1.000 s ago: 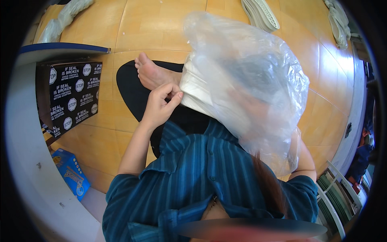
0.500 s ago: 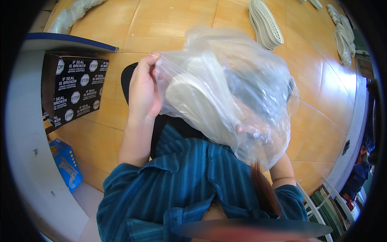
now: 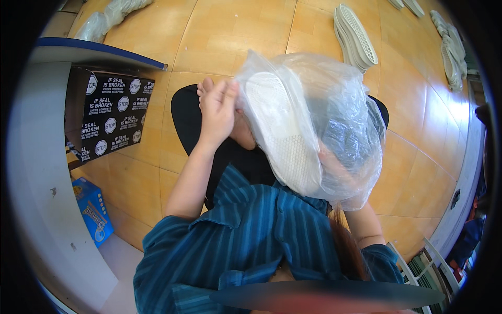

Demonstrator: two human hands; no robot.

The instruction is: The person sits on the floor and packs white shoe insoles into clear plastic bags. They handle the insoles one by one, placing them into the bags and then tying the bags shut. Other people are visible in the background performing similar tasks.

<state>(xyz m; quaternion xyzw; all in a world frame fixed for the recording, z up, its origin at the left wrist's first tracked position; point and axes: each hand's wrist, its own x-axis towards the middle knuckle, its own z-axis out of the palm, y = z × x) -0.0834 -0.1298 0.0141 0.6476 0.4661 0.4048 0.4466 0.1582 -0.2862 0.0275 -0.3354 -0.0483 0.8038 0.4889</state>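
A white shoe sole point(image 3: 287, 131), its honeycomb-patterned end towards me, lies inside a clear plastic bag point(image 3: 308, 65) over my lap. My left hand point(image 3: 217, 110) is beside the sole's far left side, fingertips pinched at the bag's edge. Through the plastic, my right hand point(image 3: 340, 167) shows blurrily at the sole's right edge, fingers closed on it; part of that hand is hidden by folds. The bag bulges loosely to the right of the sole. My bare foot point(image 3: 241, 133) shows below my left hand.
Stacked white soles point(image 3: 355, 39) lie on the tiled floor ahead, with wrapped soles point(image 3: 452, 52) at far right. Bundled plastic point(image 3: 112, 18) lies far left. A black printed carton point(image 3: 115, 112) and a blue box point(image 3: 93, 212) stand left, by a grey panel point(image 3: 52, 157).
The sole has turned more upright and flatter to view, the plastic now smoother over it. My left hand has moved right and lower along the bag's edge. The bag's far part has dropped.
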